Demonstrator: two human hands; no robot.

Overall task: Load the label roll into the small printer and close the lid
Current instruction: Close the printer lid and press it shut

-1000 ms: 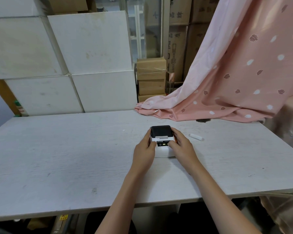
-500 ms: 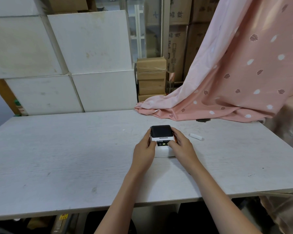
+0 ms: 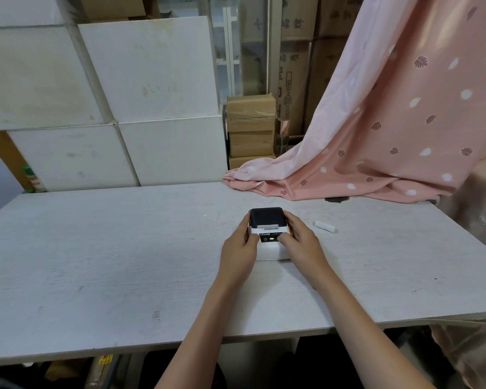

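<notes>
The small white printer (image 3: pixel 269 249) with a dark lid (image 3: pixel 266 216) stands on the white table (image 3: pixel 124 248), a little right of centre. The lid lies down on the body, and a green light glows on the front panel. A strip of label shows at the slot under the lid. My left hand (image 3: pixel 240 248) grips the printer's left side, thumb on the front. My right hand (image 3: pixel 300 242) holds its right side, thumb by the panel. The label roll itself is hidden.
A small white cylinder (image 3: pixel 324 226) lies on the table right of the printer. Pink patterned cloth (image 3: pixel 376 150) drapes onto the table's far right. White boxes (image 3: pixel 152 108) and cardboard cartons (image 3: pixel 250 127) stack behind the far edge.
The lid has come down a little further onto the printer's body. Both hands stay in the same grip on its sides.
</notes>
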